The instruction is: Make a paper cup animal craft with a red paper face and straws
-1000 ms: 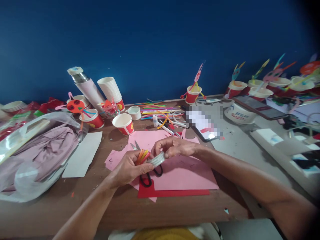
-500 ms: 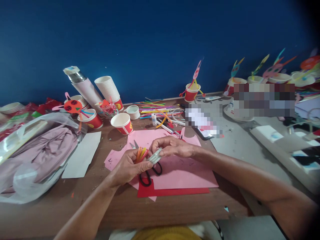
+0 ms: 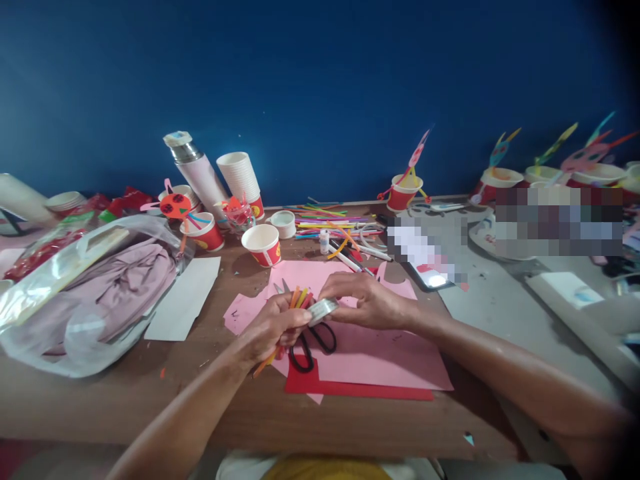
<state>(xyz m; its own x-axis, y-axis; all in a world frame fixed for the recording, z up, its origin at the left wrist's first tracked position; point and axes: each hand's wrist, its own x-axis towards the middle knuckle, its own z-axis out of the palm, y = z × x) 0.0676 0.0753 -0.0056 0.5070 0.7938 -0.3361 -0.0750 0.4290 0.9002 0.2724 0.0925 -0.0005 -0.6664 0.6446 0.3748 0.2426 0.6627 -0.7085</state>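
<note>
My left hand [image 3: 273,330] is closed round a bunch of coloured straws [image 3: 299,298], orange, yellow and red, whose ends stick out above and below the fist. My right hand [image 3: 367,300] pinches a small roll of clear tape [image 3: 323,311] held against the straws. Both hands hover over pink paper sheets [image 3: 380,347] lying on a red sheet [image 3: 350,388]. Black-handled scissors [image 3: 313,343] lie on the paper just under the hands.
A red-and-white paper cup [image 3: 262,244] stands behind the paper, beside loose coloured straws [image 3: 325,223], a cup stack [image 3: 243,177] and a flask [image 3: 197,170]. A plastic bag with cloth [image 3: 85,293] fills the left. Decorated cups [image 3: 406,190] line the blue wall. A phone [image 3: 430,257] lies at the right.
The view has shifted, so everything sits further right in the picture. My hands stay together on the straws and tape; the straw ends now show below my left fist.
</note>
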